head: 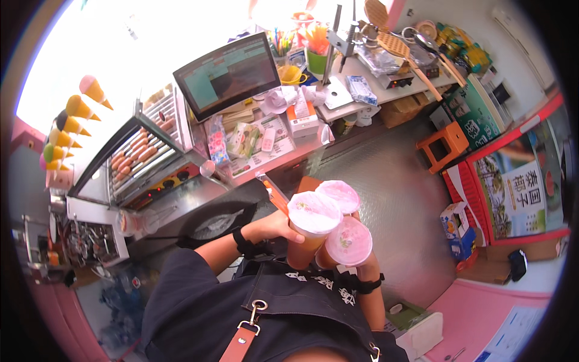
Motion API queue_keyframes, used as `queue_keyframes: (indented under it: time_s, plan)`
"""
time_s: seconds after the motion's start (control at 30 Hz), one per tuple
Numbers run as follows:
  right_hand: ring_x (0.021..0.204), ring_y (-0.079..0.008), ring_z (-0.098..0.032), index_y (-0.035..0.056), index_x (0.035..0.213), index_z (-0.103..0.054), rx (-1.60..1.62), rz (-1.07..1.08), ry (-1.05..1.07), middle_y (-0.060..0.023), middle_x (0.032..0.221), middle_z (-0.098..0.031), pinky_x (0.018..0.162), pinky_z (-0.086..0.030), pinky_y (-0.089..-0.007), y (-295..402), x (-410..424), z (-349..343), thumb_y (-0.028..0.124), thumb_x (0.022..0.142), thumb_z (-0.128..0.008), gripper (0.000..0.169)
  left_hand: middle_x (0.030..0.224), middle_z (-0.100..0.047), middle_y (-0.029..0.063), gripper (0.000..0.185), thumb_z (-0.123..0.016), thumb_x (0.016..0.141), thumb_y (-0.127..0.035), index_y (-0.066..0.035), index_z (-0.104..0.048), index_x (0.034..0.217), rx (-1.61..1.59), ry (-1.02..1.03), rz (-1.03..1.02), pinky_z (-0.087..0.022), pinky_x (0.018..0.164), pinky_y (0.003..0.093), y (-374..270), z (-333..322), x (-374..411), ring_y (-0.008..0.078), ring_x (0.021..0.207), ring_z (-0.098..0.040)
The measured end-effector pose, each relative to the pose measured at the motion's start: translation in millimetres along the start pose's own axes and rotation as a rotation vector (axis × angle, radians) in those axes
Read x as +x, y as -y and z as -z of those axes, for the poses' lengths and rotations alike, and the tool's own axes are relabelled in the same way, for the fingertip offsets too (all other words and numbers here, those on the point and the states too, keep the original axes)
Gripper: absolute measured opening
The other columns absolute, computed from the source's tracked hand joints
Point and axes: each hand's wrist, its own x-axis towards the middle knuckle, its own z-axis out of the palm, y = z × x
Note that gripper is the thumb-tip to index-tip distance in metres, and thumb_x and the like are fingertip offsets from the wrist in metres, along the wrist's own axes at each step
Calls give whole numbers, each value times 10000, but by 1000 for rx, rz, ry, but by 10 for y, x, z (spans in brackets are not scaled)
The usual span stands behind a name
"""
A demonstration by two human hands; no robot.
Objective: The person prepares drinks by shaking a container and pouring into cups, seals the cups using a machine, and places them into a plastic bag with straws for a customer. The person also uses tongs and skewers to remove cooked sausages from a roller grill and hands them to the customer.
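Note:
Three sealed plastic cups of drink with pink-white film lids are gathered in front of my apron. My left hand [277,226] is wrapped around the left cup [307,244], its thumb across the side. Orange straws [276,195] in clear wrappers stick up beside that cup, apparently pinched in the same hand. At the cups' right side is my right hand [368,267], mostly hidden behind the near right cup [349,240], which it seems to grip. The third cup [339,197] stands out behind the other two; what supports it is partly hidden.
Ahead runs a counter with a hot dog roller grill [135,156], a monitor [228,74], a receipt printer [302,121] and printed sheets [280,145]. Waffle irons [398,45] sit farther right. A black bin [217,224] is below the counter. On the metal floor [389,181] stands an orange stool [443,147].

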Motion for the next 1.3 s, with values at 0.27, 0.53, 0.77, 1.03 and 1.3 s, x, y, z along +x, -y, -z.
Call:
queue_keyframes:
  time_s: [0.27,0.53,0.77,1.03,1.3]
  plan:
    - [1365,-195,-383,1,1504,-321,-44,-37,481,-70,1501,-321,1109,-363,-348,-269,1445,638,194,461,-984,1251,1396,-563,85,854,-881,689,-225,-16,-482,1414,-141,-285,-115,-365,1120,356,575,537,107,215,1292,-512]
    - [1391,-261,-357,-31,1282,-588,89,-121,571,-134,1511,-301,1118,-350,-390,-982,2851,518,314,500,-969,935,1411,-552,84,786,-827,753,-240,-32,-472,1423,-112,-334,-229,-373,1120,358,727,1724,208,231,1294,-521]
    - [1423,-280,-321,9,1258,-608,89,-203,516,-151,1517,-307,1130,-331,-400,-1386,3628,459,318,545,-938,844,1423,-542,84,731,-783,805,-248,-44,-464,1430,-53,-351,-330,-380,1119,359,779,2657,298,241,1296,-527]
    - [1431,-252,-309,9,1284,-575,62,-146,541,-145,1553,-256,1120,-341,-375,-1884,4031,494,241,603,-908,793,1425,-537,86,690,-753,832,-218,-39,-460,1430,-87,-548,-294,-385,1113,354,947,3113,334,232,1296,-522]
    - [1441,-217,-331,51,1338,-548,31,-159,575,-153,1640,-99,1130,-340,-391,-1874,4500,387,227,603,-914,840,1427,-531,88,649,-724,860,-188,-35,-455,1430,4,-775,-234,-389,1108,349,980,3480,178,222,1296,-516]
